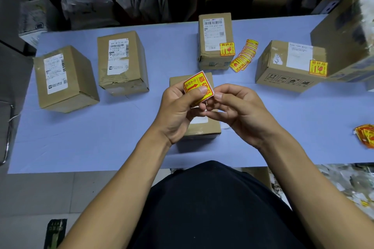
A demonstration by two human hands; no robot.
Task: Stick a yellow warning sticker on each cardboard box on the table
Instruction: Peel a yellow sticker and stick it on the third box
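My left hand (179, 109) pinches a yellow warning sticker (197, 85) on its white backing, thumb across its face. My right hand (238, 111) pinches the sticker's right corner with thumb and forefinger. Both hands hover over a small cardboard box (204, 127), mostly hidden beneath them. Two boxes without yellow stickers stand at the left: one (64, 79) and another (122, 62). A box at the back centre (215, 42) and a box at the right (289, 64) each carry a yellow sticker.
A fanned strip of yellow stickers (243, 56) lies between the two labelled boxes. More stickers (366, 135) lie at the right edge of the blue-covered table (101, 131). A large box (348, 32) looms at the far right. Grey parcel bags are piled behind the table.
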